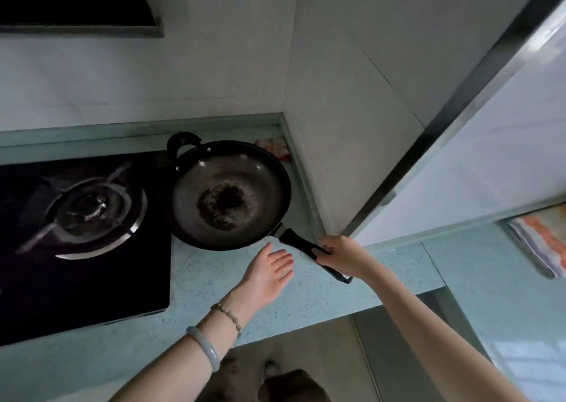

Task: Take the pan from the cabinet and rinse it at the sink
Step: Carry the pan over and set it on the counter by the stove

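One pan (229, 193) | right fingers (326, 260) grip its handle (301, 243) | left fingers (283, 263) straight

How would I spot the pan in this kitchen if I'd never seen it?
Find the black gas stove set in the pale green counter. Just right of it, toward the wall corner, is the pan: round, dark, scorched in the middle, and the right hand grips its long black handle.

White walls (214, 64) meet in a corner above a pale teal speckled surface (214, 279) with a black glass gas hob (76, 279) set in at left. A dark hood (76, 3) hangs overhead; a glossy white door (490, 141) stands right.
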A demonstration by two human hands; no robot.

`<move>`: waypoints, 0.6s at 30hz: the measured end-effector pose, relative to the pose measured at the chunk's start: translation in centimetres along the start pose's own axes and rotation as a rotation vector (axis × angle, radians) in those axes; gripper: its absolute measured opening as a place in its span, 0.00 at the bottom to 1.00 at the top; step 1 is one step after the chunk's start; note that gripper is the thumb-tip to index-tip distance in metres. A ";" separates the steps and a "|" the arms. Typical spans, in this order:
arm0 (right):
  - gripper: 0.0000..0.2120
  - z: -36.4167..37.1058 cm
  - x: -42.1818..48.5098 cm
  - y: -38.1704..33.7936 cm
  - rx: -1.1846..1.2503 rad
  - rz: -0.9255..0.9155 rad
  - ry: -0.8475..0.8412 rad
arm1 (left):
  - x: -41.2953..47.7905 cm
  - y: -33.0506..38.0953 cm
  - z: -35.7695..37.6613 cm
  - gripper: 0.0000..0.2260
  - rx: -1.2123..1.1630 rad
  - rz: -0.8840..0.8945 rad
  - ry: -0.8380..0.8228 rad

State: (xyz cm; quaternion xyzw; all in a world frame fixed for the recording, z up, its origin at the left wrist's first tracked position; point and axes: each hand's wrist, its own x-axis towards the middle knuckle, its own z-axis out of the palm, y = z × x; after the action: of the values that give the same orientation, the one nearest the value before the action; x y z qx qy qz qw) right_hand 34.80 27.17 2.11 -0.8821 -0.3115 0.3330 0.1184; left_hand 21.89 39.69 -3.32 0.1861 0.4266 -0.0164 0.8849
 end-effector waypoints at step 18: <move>0.05 5.0 -2.7 -2.3 0.264 -0.149 -0.246 | -3.9 -0.8 -4.0 0.28 -0.154 0.187 0.088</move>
State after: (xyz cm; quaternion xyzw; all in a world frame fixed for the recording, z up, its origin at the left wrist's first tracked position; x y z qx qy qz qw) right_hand 28.81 27.22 0.71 -0.7861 -0.3416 0.4665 0.2185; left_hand 16.32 39.81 -2.87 0.1569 0.4459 0.1071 0.8747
